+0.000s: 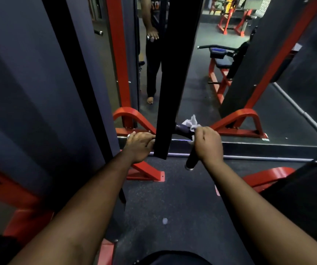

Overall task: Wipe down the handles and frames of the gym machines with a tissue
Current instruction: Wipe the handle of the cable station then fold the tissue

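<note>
The right hand [208,143] was curled round a white tissue [191,123] and the black handle [192,159] beneath it, pressing the tissue against the grip. The tissue was crumpled, with a loose corner standing up above the knuckles. The handle's lower end, capped in bright metal, projected below the wrist. The left hand [139,145] gripped the opposite side of the same bar [122,141], fingers wrapped over it, beside a black upright post [174,73] that hung between the two hands. One tissue was observed, and two hands, both bare.

Beyond the hands, red frame feet [238,123] stood on dark speckled flooring [173,203]. A mirror [196,92] behind the bar showed a standing person's arm and leg and further red-framed machines, including one with a padded seat [220,60]. Whether the left hand held anything besides the bar could not be determined.
</note>
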